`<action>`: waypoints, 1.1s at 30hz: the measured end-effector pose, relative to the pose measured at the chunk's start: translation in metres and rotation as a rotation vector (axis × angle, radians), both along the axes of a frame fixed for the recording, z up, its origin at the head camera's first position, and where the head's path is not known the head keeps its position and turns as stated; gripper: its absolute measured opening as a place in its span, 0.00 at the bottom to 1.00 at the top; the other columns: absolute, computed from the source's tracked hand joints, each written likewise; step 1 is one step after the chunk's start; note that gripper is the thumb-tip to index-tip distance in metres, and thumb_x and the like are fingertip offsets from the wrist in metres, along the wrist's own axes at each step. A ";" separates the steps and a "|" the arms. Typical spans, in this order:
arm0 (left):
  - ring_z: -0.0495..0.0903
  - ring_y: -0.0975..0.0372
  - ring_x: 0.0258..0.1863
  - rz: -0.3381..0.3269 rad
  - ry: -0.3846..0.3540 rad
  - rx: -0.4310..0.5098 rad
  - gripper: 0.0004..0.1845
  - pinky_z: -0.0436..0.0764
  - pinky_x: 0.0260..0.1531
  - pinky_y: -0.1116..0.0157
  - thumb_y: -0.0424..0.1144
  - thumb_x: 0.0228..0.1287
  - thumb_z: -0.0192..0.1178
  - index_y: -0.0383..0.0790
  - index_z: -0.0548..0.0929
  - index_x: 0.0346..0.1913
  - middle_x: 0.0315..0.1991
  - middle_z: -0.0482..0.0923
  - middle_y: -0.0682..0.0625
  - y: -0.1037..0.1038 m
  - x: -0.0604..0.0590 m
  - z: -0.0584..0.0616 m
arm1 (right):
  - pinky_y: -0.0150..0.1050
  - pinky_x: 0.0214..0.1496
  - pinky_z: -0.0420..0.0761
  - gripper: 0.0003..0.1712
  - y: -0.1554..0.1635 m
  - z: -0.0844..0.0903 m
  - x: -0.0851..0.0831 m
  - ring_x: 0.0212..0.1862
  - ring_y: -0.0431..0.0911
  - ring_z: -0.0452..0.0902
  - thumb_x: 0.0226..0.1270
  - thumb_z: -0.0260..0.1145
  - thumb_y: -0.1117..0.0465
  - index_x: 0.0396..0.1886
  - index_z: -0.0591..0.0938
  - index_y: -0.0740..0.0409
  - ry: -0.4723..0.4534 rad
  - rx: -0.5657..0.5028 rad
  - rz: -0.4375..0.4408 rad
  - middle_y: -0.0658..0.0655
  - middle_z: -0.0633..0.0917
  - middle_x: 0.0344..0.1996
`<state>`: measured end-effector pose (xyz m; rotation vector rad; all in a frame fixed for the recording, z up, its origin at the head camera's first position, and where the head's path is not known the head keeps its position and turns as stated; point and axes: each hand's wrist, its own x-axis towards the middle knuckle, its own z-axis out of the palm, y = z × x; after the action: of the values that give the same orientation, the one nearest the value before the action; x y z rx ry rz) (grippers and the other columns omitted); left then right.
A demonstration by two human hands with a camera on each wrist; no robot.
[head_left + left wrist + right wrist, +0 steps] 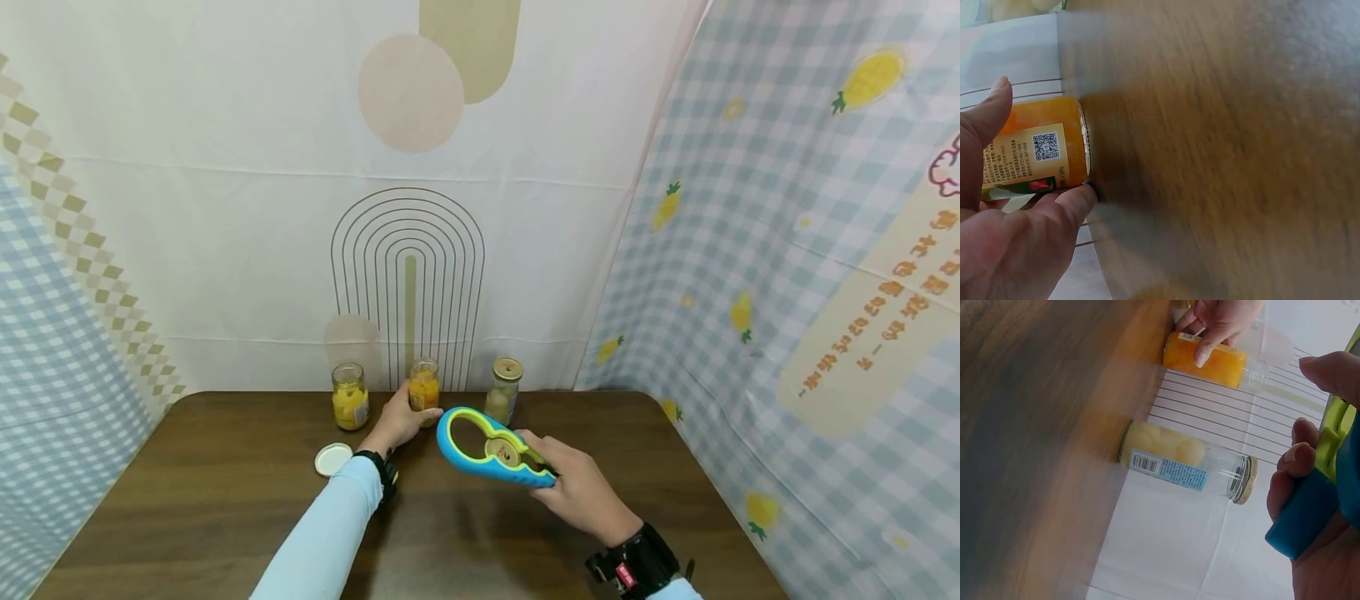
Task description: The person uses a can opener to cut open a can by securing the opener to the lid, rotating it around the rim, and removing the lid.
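Hands (397, 420) (579, 486) partly hide the orange jar (426, 390) and blue-green opener (487, 469)

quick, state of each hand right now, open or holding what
Left hand: closed around the middle jar with orange contents.
Right hand: closed, holding the blue and green jar opener by its handles.

Looks like smooth, clear glass in the orange jar (1225, 367), the yellow jar (350, 407) and the capped jar (1169, 440), with glints on the last. Seems like smooth paper in the printed label (1022, 153). Appears to be gold-toned metal, slightly shiny, in the cap (1247, 480). Looks like moulded plastic or rubber, mostly matt, in the opener (487, 468). Reads as wood, grained, with a soft sheen, in the worktop (225, 500). Suggests thin, matt, creased cloth in the backdrop (225, 267) and checked curtain (697, 275).
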<state>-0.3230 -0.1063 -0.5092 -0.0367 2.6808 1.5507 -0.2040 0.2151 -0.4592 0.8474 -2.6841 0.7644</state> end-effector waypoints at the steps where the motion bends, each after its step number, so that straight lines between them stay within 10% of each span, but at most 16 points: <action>1: 0.73 0.39 0.74 -0.001 -0.002 -0.005 0.43 0.72 0.75 0.38 0.46 0.74 0.69 0.40 0.59 0.83 0.73 0.75 0.34 0.000 0.000 0.000 | 0.30 0.37 0.69 0.44 0.000 0.000 0.000 0.35 0.34 0.69 0.67 0.78 0.60 0.80 0.72 0.34 0.000 0.000 -0.001 0.40 0.79 0.38; 33: 0.75 0.39 0.72 -0.006 0.009 -0.030 0.40 0.74 0.73 0.37 0.49 0.76 0.67 0.38 0.61 0.81 0.72 0.76 0.34 -0.001 -0.001 -0.005 | 0.31 0.36 0.68 0.42 -0.002 -0.001 -0.005 0.34 0.33 0.68 0.68 0.77 0.59 0.79 0.73 0.35 -0.009 0.007 -0.002 0.39 0.77 0.36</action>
<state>-0.3240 -0.1075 -0.5138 -0.0229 2.7085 1.5132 -0.2088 0.2135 -0.4600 0.8451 -2.6960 0.7607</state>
